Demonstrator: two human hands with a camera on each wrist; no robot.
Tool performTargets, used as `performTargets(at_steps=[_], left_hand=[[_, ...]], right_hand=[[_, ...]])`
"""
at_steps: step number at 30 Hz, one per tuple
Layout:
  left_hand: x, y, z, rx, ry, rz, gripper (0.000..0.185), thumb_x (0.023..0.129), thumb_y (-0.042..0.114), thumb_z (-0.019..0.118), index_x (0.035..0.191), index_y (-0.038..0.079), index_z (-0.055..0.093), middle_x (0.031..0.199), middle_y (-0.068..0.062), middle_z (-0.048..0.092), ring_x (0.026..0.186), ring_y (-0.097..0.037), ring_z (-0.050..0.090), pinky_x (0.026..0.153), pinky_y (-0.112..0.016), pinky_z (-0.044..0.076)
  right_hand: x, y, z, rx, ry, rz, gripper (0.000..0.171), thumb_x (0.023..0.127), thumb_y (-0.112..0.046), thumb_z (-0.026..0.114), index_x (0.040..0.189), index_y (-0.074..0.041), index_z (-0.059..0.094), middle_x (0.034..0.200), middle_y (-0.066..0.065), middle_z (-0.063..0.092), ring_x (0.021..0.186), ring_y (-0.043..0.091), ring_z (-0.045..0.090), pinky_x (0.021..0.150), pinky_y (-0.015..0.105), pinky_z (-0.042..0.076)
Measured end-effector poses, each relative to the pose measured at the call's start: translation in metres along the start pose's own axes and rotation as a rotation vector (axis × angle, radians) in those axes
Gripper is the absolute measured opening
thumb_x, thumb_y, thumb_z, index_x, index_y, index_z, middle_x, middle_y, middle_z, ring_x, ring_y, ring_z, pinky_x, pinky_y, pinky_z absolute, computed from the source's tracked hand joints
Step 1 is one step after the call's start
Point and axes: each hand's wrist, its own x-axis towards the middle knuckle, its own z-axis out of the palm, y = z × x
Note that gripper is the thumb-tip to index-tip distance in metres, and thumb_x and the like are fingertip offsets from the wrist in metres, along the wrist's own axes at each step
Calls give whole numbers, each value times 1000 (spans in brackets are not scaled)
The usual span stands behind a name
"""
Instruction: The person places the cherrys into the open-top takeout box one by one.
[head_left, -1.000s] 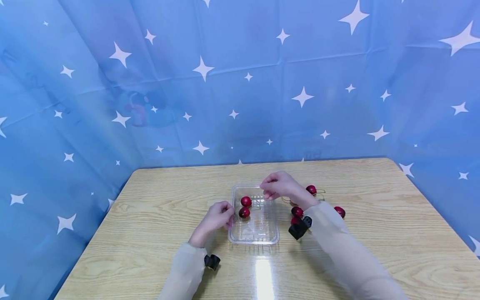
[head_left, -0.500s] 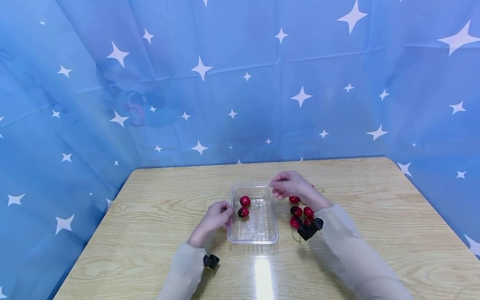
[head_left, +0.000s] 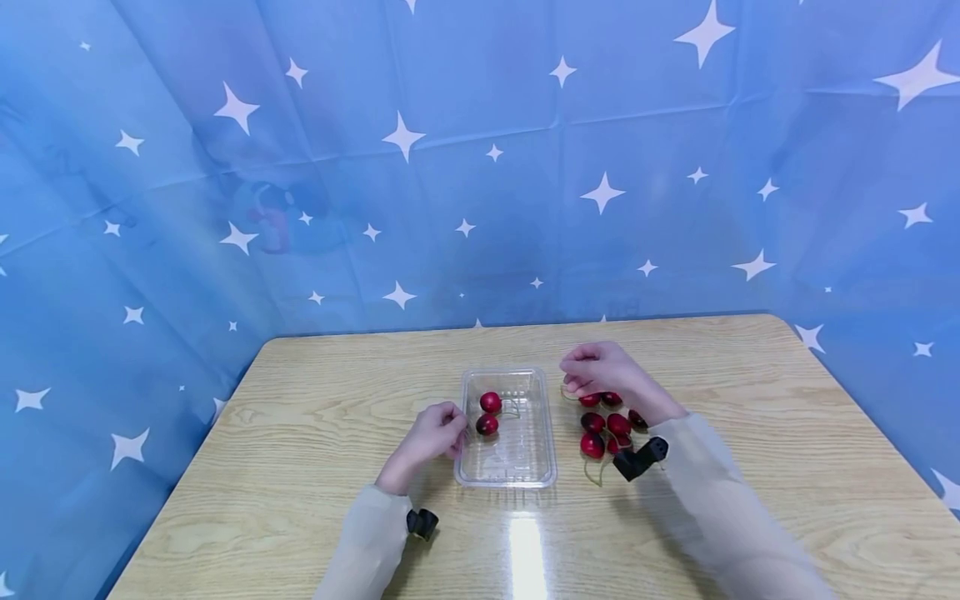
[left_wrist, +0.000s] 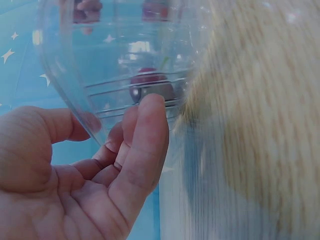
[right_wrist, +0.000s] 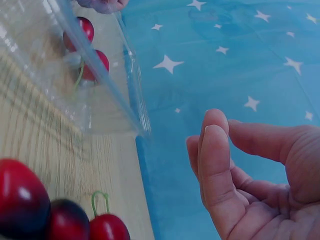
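Observation:
A clear plastic tray point(head_left: 517, 467) sits mid-table with two red cherries point(head_left: 489, 413) in its far left part. My left hand point(head_left: 450, 433) pinches the tray's left wall; in the left wrist view the thumb and fingers point(left_wrist: 150, 120) lie on either side of the clear wall point(left_wrist: 90, 65), and a cherry point(left_wrist: 150, 82) shows through it. My right hand point(head_left: 581, 379) hovers over the far end of a heap of loose cherries point(head_left: 603, 423) right of the tray. In the right wrist view that hand point(right_wrist: 220, 127) is loosely curled and holds nothing, with cherries point(right_wrist: 20, 200) below it.
The wooden table point(head_left: 750, 433) has rounded corners and stretches wide on both sides of the tray. A blue cloth with white stars point(head_left: 480, 167) hangs close behind and around it. Black camera mounts point(head_left: 637, 458) sit on both wrists.
My right hand has moved right, from over the tray's far end to above the loose cherries. The left hand has stayed at the tray's wall. The tray still holds two cherries.

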Motion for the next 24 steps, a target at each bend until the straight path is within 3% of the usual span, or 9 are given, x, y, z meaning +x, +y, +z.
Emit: performTargets(at_steps=[6, 13, 21, 24], left_hand=[[0, -1, 0, -9, -9, -6, 18, 94, 5, 44, 89, -10, 53, 68, -12, 57, 51, -11, 56, 54, -30, 56], [-1, 1, 0, -27, -13, 0, 18, 95, 7, 45, 91, -9, 52, 72, -16, 58, 55, -14, 56, 55, -34, 57], [-4, -1, -3, -45, -46, 84, 20, 94, 10, 43, 86, -6, 51, 68, -9, 56, 56, -14, 57, 53, -29, 56], [-3, -1, -3, -38, -37, 55, 20, 95, 9, 43, 88, -7, 52, 68, -8, 56, 56, -14, 57, 54, -30, 56]], right_hand=[[-2, 6, -12, -8, 24, 32, 35, 95, -15, 55, 116, 12, 49, 86, 14, 63, 68, 11, 63, 65, 26, 56], [-3, 17, -31, -22, 37, 46, 39, 95, -16, 53, 119, 13, 46, 83, 8, 65, 70, 11, 63, 68, 26, 56], [-8, 22, -47, -30, 55, 59, 43, 96, -19, 53, 122, 13, 43, 88, 12, 65, 72, 11, 64, 71, 29, 57], [-8, 25, -53, -25, 66, 67, 44, 96, -18, 52, 123, 15, 42, 89, 13, 65, 70, 10, 63, 71, 29, 57]])
